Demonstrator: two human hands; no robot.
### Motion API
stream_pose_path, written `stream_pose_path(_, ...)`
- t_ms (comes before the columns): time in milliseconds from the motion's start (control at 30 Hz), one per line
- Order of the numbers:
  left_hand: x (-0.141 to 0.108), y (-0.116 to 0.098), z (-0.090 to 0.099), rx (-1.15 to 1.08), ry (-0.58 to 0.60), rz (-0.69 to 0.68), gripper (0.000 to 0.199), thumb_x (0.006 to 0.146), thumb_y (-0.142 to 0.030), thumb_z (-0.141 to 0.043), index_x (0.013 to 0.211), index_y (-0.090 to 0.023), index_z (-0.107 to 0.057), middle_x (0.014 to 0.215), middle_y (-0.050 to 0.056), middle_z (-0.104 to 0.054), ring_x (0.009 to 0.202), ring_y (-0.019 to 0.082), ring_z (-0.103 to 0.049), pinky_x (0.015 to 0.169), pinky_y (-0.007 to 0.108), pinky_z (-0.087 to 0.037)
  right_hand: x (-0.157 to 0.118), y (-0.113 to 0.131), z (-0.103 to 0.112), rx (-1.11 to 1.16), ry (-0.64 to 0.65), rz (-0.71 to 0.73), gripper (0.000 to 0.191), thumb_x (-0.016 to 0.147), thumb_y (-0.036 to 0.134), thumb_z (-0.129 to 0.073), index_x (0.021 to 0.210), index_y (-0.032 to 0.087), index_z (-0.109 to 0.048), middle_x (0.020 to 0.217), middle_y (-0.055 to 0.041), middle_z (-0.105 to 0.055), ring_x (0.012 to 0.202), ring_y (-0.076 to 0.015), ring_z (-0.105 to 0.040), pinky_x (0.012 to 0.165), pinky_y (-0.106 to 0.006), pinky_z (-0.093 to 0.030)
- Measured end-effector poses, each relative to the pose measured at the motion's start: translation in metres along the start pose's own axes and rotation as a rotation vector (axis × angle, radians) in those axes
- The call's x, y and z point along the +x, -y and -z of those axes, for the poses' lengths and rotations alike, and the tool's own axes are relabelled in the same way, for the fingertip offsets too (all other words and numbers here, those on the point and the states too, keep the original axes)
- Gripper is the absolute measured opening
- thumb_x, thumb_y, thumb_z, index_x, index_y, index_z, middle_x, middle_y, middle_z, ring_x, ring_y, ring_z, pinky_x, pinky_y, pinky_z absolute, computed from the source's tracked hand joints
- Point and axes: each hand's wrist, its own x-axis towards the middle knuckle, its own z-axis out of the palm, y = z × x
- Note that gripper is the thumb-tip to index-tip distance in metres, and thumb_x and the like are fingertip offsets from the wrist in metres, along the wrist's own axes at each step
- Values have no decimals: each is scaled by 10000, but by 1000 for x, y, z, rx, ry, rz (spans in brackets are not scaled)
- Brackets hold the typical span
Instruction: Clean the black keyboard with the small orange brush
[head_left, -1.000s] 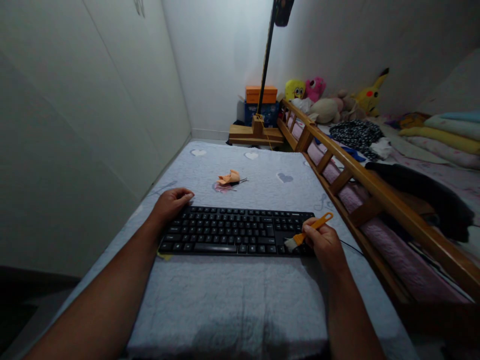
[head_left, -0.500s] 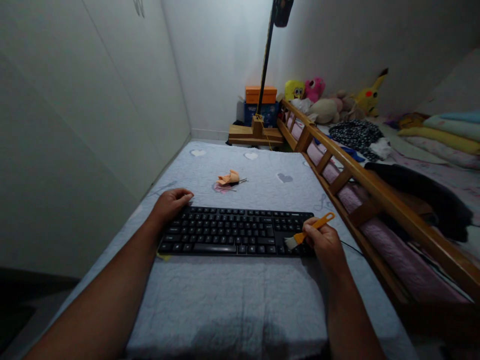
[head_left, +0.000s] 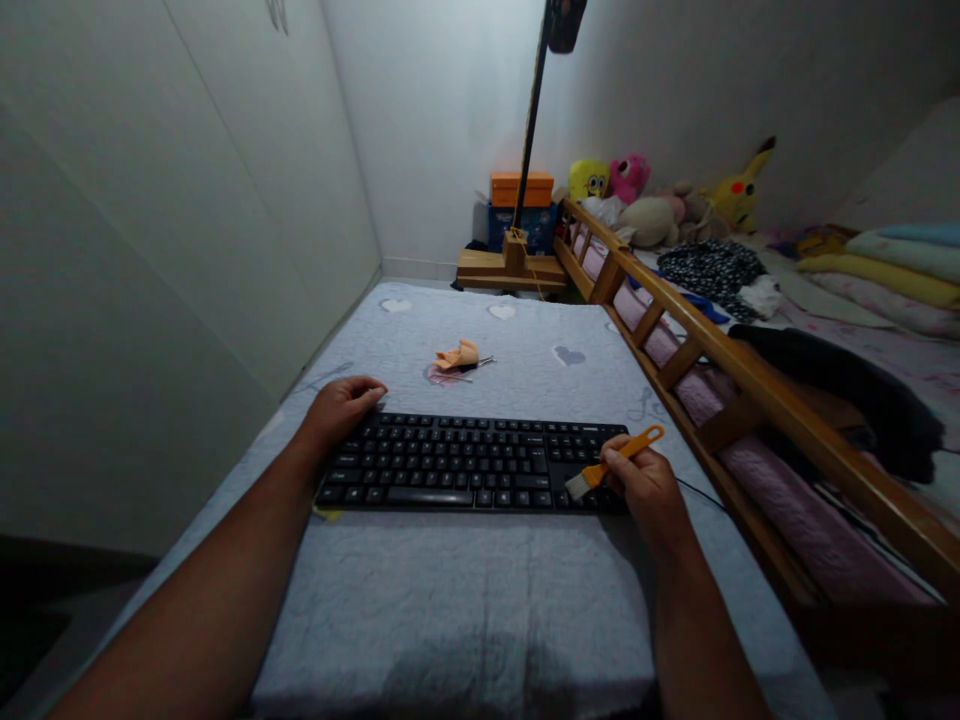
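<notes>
A black computer keyboard point(head_left: 442, 460) lies flat on a light blue quilted cover point(head_left: 450, 600). At its upper left corner rests my left hand point(head_left: 341, 412), closed on the edge with fingers bent together; part of the grip is hidden. My right hand point(head_left: 643, 482) pinches a pastry-style brush point(head_left: 609, 470) with an orange handle, hanging hole upward. Its pale bristles touch the keys near the arrow keys at the right. Beyond the keyboard sits a crumpled orange cloth point(head_left: 457, 354) with thin metal sticks beside it.
A wooden bed rail point(head_left: 697, 350) runs along the right, with clothes and folded bedding behind it. A white cabinet point(head_left: 187, 250) stands at left. At the back are a wooden stand point(head_left: 514, 265), an orange box point(head_left: 522, 189) and plush toys. A cable leaves the keyboard's right side.
My right hand and the brush have shifted slightly left, and the bristles now look straighter and less splayed. My left hand and the keyboard have stayed in place.
</notes>
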Motion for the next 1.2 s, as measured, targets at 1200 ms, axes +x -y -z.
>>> stream_pose_path(1200,-2,-6,0,-50,0,22,390,630,-560,-681,769,-202,-750,719,29,-726,720,235,-643,689,327,-504,1,1,0,-21,-59,32,264,812,459,-672,792,198,-633,575,25,-504,529,-133,-449,504,-258,-316)
